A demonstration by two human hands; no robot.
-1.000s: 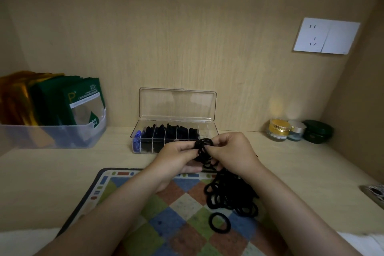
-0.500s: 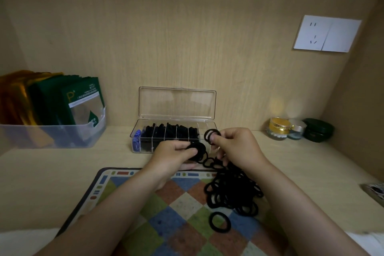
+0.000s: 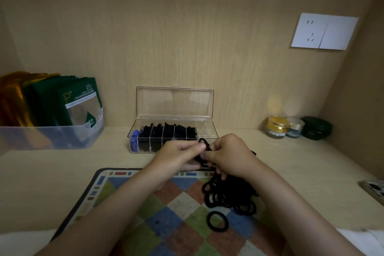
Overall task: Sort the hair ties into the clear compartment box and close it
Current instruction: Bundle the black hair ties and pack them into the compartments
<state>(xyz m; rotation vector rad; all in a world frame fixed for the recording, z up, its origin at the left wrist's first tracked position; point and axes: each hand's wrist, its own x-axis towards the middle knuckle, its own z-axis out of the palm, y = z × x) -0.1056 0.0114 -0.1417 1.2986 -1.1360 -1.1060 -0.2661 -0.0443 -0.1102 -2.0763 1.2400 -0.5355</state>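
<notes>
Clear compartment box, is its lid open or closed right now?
Open. The lid stands upright at the back of the clear compartment box, leaving its compartments of black hair ties uncovered.

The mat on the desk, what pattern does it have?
Multicoloured checks on the mat, head view.

Head-worn wide-angle view, facing forward and down, apparently close above desk (image 3: 41, 172)

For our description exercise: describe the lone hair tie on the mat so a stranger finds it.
Find the checkered mat, then the pile of black hair ties on it. Nearer the person lies the lone hair tie, flat, separate from the pile.
</notes>
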